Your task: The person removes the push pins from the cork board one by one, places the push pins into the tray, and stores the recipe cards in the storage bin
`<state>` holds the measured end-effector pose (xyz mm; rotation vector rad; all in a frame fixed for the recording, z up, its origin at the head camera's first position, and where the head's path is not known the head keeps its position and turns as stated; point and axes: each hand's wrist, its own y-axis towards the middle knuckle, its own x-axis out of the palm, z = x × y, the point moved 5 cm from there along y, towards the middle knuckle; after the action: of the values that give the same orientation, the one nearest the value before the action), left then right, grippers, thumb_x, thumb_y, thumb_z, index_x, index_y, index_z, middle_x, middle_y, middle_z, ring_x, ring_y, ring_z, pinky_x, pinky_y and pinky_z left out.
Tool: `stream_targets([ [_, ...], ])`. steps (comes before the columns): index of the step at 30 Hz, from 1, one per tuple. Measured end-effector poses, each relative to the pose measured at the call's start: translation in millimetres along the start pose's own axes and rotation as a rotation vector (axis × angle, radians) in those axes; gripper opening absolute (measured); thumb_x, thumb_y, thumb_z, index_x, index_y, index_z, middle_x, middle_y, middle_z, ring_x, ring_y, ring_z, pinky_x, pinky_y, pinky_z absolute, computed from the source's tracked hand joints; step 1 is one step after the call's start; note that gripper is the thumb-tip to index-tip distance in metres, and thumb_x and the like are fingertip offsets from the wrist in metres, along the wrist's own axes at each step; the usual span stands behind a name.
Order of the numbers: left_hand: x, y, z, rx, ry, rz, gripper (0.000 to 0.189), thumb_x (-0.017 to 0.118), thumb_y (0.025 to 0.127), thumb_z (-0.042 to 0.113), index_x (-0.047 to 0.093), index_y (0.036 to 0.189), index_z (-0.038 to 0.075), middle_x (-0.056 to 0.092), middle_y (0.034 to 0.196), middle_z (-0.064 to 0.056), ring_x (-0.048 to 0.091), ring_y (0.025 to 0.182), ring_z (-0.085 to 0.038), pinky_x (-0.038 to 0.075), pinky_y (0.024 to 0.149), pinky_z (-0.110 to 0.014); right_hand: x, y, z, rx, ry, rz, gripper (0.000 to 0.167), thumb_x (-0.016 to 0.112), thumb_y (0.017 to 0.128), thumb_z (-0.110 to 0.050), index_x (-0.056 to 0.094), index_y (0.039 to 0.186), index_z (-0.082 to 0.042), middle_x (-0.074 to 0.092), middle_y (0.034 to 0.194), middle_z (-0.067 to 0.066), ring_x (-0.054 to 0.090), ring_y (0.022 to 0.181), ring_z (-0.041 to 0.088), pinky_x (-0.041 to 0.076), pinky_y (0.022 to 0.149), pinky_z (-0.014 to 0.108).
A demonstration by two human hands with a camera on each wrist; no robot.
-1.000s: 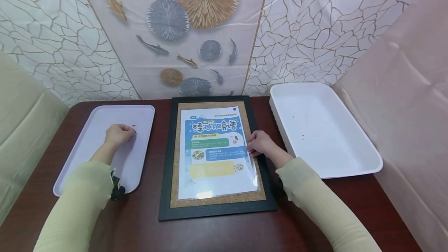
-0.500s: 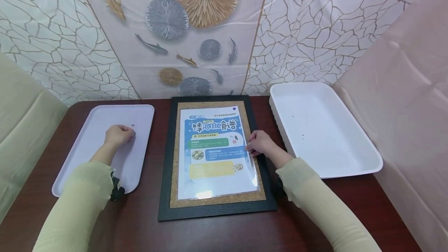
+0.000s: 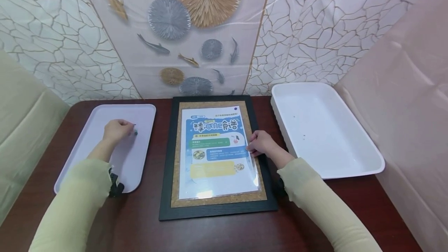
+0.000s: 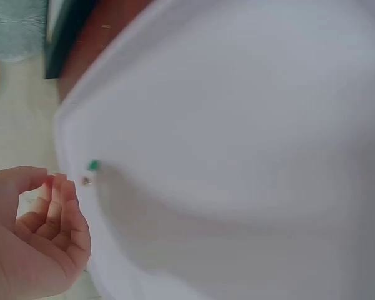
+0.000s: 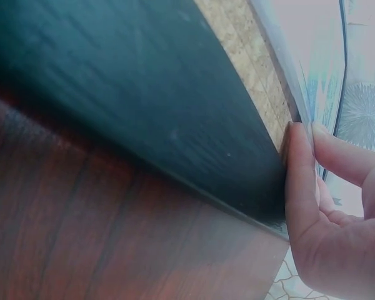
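Laminated sheet [image 3: 217,153] lies face up on the cork board [image 3: 218,202], inside the black frame [image 3: 218,214], centre of the table [image 3: 150,230]; printed title toward 12 o'clock, taking 12 as away from the person. Dark blue dot [image 3: 235,108] sits at its 1 o'clock corner. Right hand [image 3: 260,143] is at the sheet's 3 o'clock edge, narrow grip: right wrist view has that edge between thumb and finger, finger right next to the frame's inner side. Left hand [image 3: 118,130] is over the pale tray [image 3: 92,135], which sits at 9 o'clock from the frame, well apart from it. Left thumb and fingertips are drawn close together, other fingers curled; can't tell if anything is held between them, or if the hand touches the tray. Small green piece [image 4: 94,165] on the tray, near those fingertips, about 4 o'clock from them in the head view; tiny brown piece [image 4: 86,181] beside the green one, too blurred to identify. White bin [image 3: 336,143] sits between 2 and 3 o'clock from the sheet, few dark specks [image 3: 303,137] on its floor. Patterned cloth [image 3: 210,61] hangs at 12.
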<state>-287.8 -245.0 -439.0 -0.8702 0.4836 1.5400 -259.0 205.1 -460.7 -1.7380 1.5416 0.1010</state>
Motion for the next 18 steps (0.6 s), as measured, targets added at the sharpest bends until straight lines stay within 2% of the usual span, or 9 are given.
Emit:
stream_targets([
  [2,-3.0,2.7,10.7,0.029,-0.053,0.002,0.039,0.047,0.092,0.023,0.058,0.109,-0.01,0.064,0.105,-0.027,0.064,0.087,-0.028,0.048,0.068,-0.023,0,-0.4,0,-0.001,-0.005,0.002,0.023,0.067,0.082,-0.001,0.05,0.098,-0.001,0.057,0.091,0.017,0.063,0.068,0.018,0.053,0.056,0.023],
  [5,-2.0,9.1,35.6,0.067,-0.14,-0.006,0.04,0.046,0.093,0.023,0.056,0.113,-0.011,0.061,0.113,-0.029,0.064,0.078,-0.015,0.05,0.067,-0.018,-1,-1.0,0,0.001,-0.011,0.007,0.023,0.067,0.083,-0.001,0.05,0.098,-0.001,0.057,0.091,0.017,0.063,0.068,0.018,0.053,0.056,0.023],
  [9,11.9,17.4,74.9,0.102,-0.253,-0.041,0.04,0.047,0.094,0.022,0.055,0.117,-0.01,0.061,0.114,-0.028,0.057,0.068,-0.001,0.05,0.064,-0.015,-2,-1.4,-1,0.003,-0.005,0.002,0.023,0.067,0.083,-0.002,0.05,0.099,-0.001,0.057,0.092,0.018,0.063,0.068,0.018,0.053,0.056,0.023],
  [12,31.7,21.0,103.5,0.118,-0.295,-0.094,0.039,0.048,0.095,0.021,0.056,0.119,-0.008,0.061,0.113,-0.026,0.06,0.074,-0.007,0.053,0.07,-0.021,-1,-1.8,-2,0.005,0.007,-0.006,0.024,0.067,0.083,-0.001,0.05,0.099,-0.001,0.057,0.091,0.017,0.063,0.068,0.018,0.053,0.056,0.023],
  [16,63.0,23.2,138.1,0.128,-0.266,-0.149,0.036,0.047,0.095,0.022,0.057,0.12,-0.002,0.061,0.112,-0.021,0.06,0.089,-0.021,0.053,0.081,-0.032,0,-2.5,-2,0.006,0.014,-0.007,0.023,0.066,0.082,0.0,0.049,0.098,-0.001,0.057,0.089,0.016,0.062,0.068,0.018,0.053,0.056,0.023],
  [18,79.2,23.8,152.5,0.134,-0.253,-0.16,0.034,0.049,0.094,0.022,0.058,0.117,-0.001,0.061,0.11,-0.02,0.06,0.092,-0.025,0.053,0.082,-0.035,0,-2.9,-1,0.01,0.014,0.0,0.023,0.067,0.082,0.0,0.05,0.097,-0.001,0.057,0.088,0.016,0.062,0.067,0.018,0.053,0.056,0.023],
])
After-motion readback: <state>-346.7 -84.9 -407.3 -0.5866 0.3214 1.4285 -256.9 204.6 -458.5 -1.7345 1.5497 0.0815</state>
